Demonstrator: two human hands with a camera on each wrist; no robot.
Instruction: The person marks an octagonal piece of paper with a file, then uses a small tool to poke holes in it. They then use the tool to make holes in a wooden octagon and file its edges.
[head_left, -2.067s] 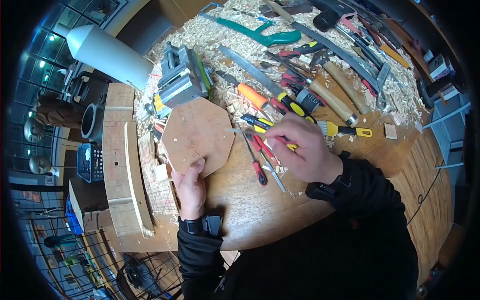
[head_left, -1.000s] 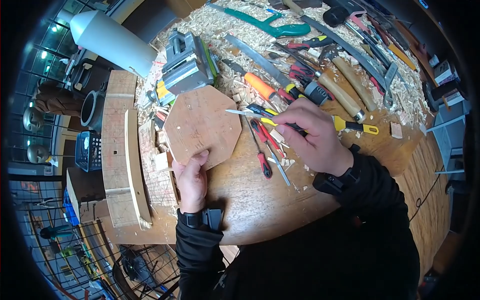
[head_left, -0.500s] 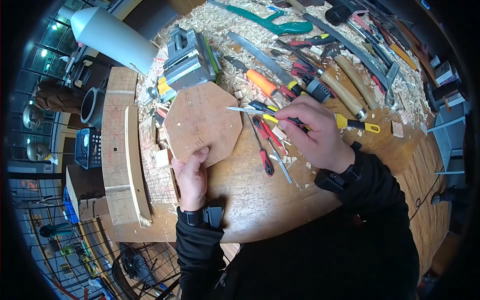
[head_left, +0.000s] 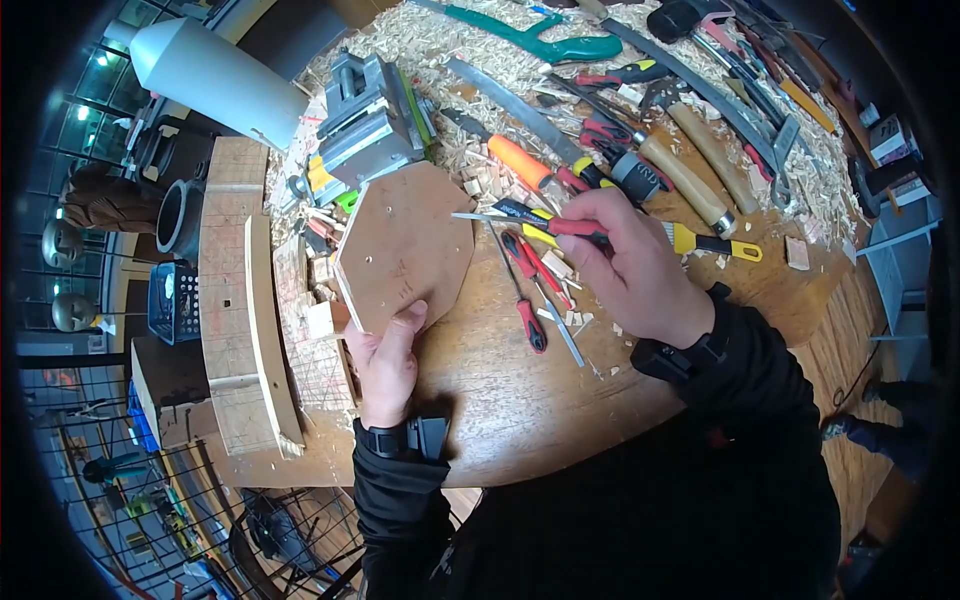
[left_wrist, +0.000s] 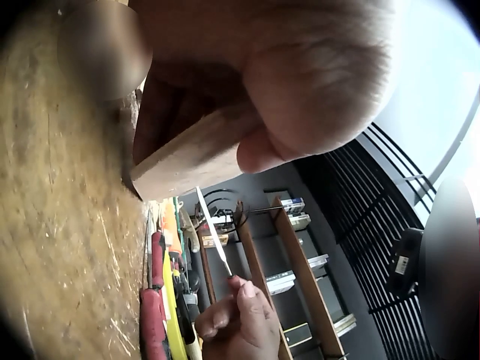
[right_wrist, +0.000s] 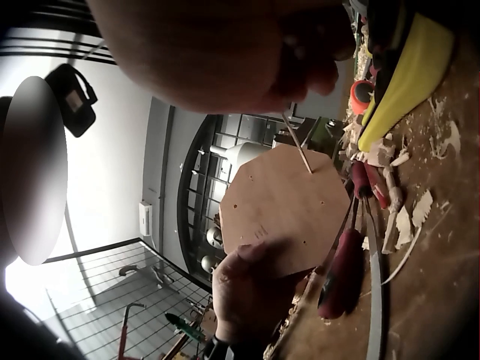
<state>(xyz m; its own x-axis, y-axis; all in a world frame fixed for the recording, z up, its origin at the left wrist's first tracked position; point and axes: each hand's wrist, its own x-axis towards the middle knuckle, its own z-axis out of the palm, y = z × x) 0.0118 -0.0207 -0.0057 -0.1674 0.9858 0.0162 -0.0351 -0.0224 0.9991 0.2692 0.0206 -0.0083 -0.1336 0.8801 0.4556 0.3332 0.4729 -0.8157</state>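
Note:
My left hand [head_left: 390, 365] grips the lower edge of an octagonal wooden board [head_left: 408, 245], thumb on its face, which has small holes and pencil marks. The board is held tilted above the table. My right hand [head_left: 640, 270] pinches a thin file with a red and black handle [head_left: 580, 227]; its slim metal blade [head_left: 480, 217] points left, the tip by the board's right edge. In the right wrist view the blade [right_wrist: 298, 142] overlaps the board [right_wrist: 285, 202] near its upper right edge; whether they touch I cannot tell.
A metal vise [head_left: 370, 125] stands behind the board. Wood shavings [head_left: 470, 40], a green-handled saw [head_left: 540, 42], mallets, chisels and files cover the back. Red-handled tools [head_left: 531, 325] lie between my hands, and a yellow brush [head_left: 715, 245] lies right of my right hand.
The board has turned and tilted in my left hand, so its left edge shows more. My right hand keeps its hold on the file, whose handle now shows more of its red side.

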